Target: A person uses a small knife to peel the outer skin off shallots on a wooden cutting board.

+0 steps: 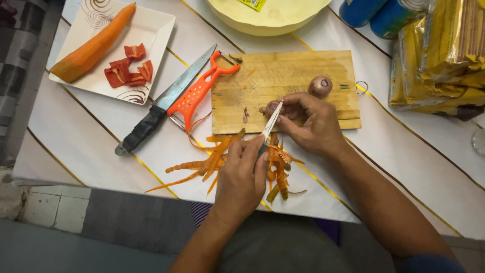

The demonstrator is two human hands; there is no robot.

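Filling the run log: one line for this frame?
left hand: holds small knife | right hand: holds shallot | cutting board

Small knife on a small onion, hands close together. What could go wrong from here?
1. The small paring knife's blade points at the right hand pinching the small purple onion; a slip could cut the fingers.
2. The second round purple onion lies loose on the wooden cutting board and may roll.
3. The big black-handled knife lies nearby, edge exposed.

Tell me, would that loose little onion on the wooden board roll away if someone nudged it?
Probably. The loose onion looks round and rests free on the flat cutting board, so a nudge could roll it. Its dry skin may feel slippery. It seems small, so likely light.
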